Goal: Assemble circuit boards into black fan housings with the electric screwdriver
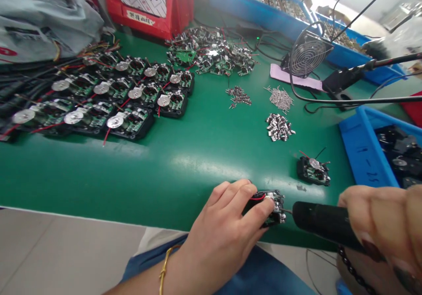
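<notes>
Near the front edge of the green table, my left hand (231,220) is closed around a small black housing (278,205) with a circuit board, metal parts and a red wire. Its fingers cover much of the housing's left side. Wrapped in my right hand (379,224) is a black powered screwdriver (319,218). The tool lies nearly level, its thin bit reaching the housing's right side; whether the tip sits in a screw I cannot tell. Just beyond the tool rests another housing with a round silver part (313,170).
Rows of similar housings (132,121) with black cables fill the left. Behind lie piled circuit boards (211,51), pins (279,99) and small metal parts (279,127). A small fan (308,57), a red bin (181,9) and a blue bin (359,154) stand around.
</notes>
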`<action>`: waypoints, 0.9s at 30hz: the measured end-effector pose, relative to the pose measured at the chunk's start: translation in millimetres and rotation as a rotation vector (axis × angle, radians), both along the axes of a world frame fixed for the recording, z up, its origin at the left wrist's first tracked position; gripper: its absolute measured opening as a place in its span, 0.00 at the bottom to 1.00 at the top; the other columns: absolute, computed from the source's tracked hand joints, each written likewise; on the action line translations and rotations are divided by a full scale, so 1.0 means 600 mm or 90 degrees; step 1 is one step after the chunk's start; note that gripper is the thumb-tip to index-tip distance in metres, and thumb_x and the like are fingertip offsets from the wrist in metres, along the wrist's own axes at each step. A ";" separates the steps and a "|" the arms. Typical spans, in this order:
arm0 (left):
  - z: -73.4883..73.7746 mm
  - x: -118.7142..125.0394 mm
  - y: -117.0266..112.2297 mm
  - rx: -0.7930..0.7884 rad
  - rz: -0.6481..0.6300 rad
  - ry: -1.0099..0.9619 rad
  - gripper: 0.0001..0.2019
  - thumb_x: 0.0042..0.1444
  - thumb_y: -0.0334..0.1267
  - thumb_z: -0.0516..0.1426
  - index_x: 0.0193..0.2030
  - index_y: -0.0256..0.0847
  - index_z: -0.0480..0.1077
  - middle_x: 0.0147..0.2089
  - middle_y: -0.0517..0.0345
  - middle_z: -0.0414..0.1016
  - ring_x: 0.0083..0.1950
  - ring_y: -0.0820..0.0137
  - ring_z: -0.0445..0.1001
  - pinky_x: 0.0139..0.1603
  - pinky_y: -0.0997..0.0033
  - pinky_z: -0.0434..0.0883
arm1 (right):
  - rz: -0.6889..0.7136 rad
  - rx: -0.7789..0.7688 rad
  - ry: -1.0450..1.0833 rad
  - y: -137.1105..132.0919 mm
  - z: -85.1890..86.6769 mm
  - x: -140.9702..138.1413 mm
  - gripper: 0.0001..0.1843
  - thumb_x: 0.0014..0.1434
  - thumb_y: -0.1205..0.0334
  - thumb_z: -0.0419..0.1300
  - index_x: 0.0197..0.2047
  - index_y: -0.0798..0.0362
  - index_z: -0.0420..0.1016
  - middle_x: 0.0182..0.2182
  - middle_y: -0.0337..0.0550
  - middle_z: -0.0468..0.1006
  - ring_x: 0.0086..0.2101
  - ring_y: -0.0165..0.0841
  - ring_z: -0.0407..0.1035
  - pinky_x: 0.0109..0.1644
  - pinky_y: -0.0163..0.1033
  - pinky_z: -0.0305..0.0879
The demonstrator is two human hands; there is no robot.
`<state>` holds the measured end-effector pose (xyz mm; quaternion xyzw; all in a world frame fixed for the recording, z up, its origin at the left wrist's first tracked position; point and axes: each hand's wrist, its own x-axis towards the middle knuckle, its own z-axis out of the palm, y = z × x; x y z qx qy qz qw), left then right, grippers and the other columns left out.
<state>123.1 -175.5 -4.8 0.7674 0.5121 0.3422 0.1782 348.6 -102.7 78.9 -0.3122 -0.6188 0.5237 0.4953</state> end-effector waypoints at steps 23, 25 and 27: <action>0.002 -0.004 0.001 0.004 -0.015 0.008 0.15 0.69 0.41 0.59 0.61 0.47 0.70 0.59 0.53 0.73 0.65 0.60 0.67 0.68 0.60 0.58 | -0.092 0.061 -0.036 -0.015 0.039 -0.120 0.32 0.64 0.53 0.71 0.19 0.48 0.56 0.08 0.27 0.50 0.06 0.25 0.45 0.10 0.38 0.47; 0.002 -0.004 0.001 -0.002 -0.009 0.007 0.15 0.70 0.42 0.58 0.61 0.47 0.70 0.58 0.53 0.73 0.64 0.61 0.67 0.67 0.60 0.58 | -0.102 0.041 0.017 -0.013 0.028 -0.098 0.26 0.63 0.50 0.72 0.22 0.45 0.61 0.09 0.27 0.49 0.06 0.26 0.45 0.11 0.40 0.47; 0.002 -0.003 0.001 -0.007 0.008 0.001 0.15 0.71 0.42 0.58 0.62 0.48 0.70 0.59 0.54 0.73 0.64 0.61 0.67 0.67 0.59 0.57 | -0.102 0.028 0.038 -0.011 0.017 -0.068 0.25 0.63 0.47 0.70 0.22 0.42 0.62 0.08 0.27 0.45 0.06 0.28 0.45 0.12 0.43 0.47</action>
